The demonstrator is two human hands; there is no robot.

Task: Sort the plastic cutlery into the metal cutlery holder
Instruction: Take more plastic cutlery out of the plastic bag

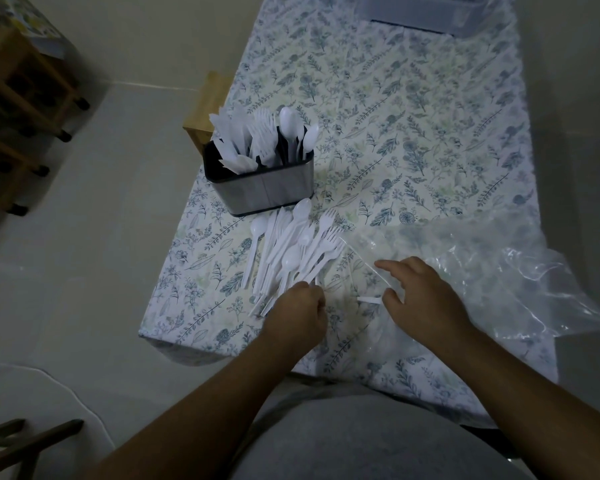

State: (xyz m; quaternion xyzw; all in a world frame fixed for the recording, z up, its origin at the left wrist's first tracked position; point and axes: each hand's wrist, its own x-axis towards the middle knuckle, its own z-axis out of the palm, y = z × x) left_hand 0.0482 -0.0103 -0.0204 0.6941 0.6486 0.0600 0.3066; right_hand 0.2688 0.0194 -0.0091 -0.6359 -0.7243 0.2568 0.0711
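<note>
Left hand: your left hand point(300, 308) sits nearest you, well in front of the rectangular metal cutlery holder with the dark rim point(261, 188); its fingers are curled, the grip narrow, pinching the handle ends of the loose pile.
Right hand: your right hand point(418, 296) is in front of the holder and off to its right, fingers spread and relaxed, the grip wide and holding nothing; the fingertips rest at the edge of the crumpled clear plastic bag point(492, 271).
Stray piece: a single white plastic handle point(369, 299) lies just under your right thumb, in front of the holder; what kind of utensil it is cannot be told.
Loose pile: the white plastic forks, spoons and knives point(291, 251) lie fanned on the surface just in front of the holder, heads pointing toward it, one spoon head almost touching its base.
Holder: it stands upright on the floral-patterned cloth-covered surface point(413, 133), near the left edge.
Holder contents: white plastic knives point(231, 140) in the left part, forks point(264, 133) in the middle, spoons point(291, 128) on the right, all standing heads up.
Behind the holder: a light wooden block point(205, 105) pokes out at the surface's left edge.
Far end: a clear plastic box point(426, 12), well beyond the holder.
</note>
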